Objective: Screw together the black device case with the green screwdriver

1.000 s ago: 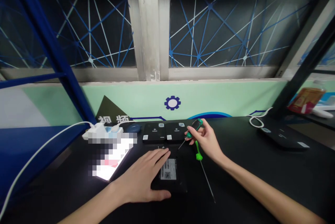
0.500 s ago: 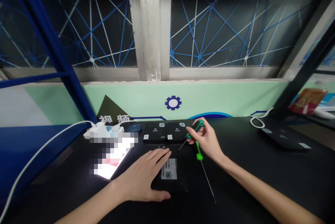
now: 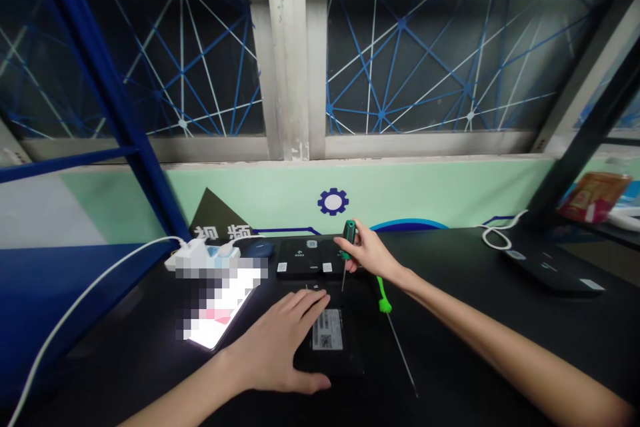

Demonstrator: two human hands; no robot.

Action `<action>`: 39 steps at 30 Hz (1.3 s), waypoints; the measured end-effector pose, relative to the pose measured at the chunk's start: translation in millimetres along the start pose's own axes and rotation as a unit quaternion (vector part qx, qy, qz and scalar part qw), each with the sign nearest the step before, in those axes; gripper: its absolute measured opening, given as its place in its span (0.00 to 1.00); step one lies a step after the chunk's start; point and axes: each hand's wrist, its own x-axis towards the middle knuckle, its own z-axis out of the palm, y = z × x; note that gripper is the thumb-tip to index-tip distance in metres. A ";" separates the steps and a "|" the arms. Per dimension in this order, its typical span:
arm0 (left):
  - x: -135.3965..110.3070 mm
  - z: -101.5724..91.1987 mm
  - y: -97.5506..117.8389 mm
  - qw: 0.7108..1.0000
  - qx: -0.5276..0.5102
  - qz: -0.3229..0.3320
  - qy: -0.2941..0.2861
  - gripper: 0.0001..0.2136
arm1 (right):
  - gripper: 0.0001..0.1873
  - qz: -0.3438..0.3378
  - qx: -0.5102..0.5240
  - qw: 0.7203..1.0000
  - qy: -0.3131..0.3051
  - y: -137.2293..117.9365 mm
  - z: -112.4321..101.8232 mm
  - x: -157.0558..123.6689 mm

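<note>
My left hand [image 3: 280, 344] lies flat, fingers spread, on a black flat device [image 3: 334, 340] with a white label, pressing it to the black table [image 3: 475, 320]. My right hand [image 3: 369, 252] grips a small green-handled screwdriver [image 3: 347, 247] held nearly upright, its tip down at the far edge of that device. A second, longer screwdriver with a bright green handle [image 3: 384, 295] lies on the table just right of the device, its thin shaft pointing toward me.
Two black boxes [image 3: 305, 258] sit behind the device. A lit phone [image 3: 220, 307], a white power strip [image 3: 197, 257] with white cable, and a blue mouse [image 3: 259, 248] are at left. A black flat unit [image 3: 550, 266] and coiled white cable [image 3: 493, 235] lie at right.
My right hand swung the green screwdriver from a slanted hold to nearly upright and shifted left, over the device's far edge. My left hand stayed on the device.
</note>
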 end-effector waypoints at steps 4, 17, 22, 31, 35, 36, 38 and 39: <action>0.0 -0.8 -0.3 1.000 -0.002 0.011 -0.002 0.48 | 0.17 0.002 0.023 1.000 -0.022 13.1 4.8 11.5; 4.5 6.1 3.2 1.000 0.002 -0.002 -0.007 0.49 | 0.14 0.030 0.028 0.999 -0.023 28.5 26.3 10.8; 3.8 5.7 3.2 1.000 -0.004 -0.003 0.007 0.48 | 0.18 0.058 0.048 0.997 -0.012 33.5 25.8 12.3; 3.3 8.9 1.2 0.998 -0.009 0.031 0.061 0.48 | 0.12 0.196 0.140 0.968 -0.071 27.4 14.6 17.8; 3.2 10.7 1.0 0.997 -0.004 0.030 0.068 0.48 | 0.12 0.213 0.157 0.961 -0.081 23.6 11.4 16.0; 3.1 10.9 1.1 0.997 -0.003 0.029 0.069 0.48 | 0.13 0.217 0.163 0.959 -0.084 23.2 10.7 15.4; 2.7 10.9 1.4 0.997 0.000 0.026 0.070 0.48 | 0.14 0.221 0.172 0.956 -0.091 22.4 9.3 14.4; 2.4 10.9 1.4 0.997 0.002 0.024 0.070 0.49 | 0.14 0.220 0.176 0.955 -0.094 22.1 8.6 13.9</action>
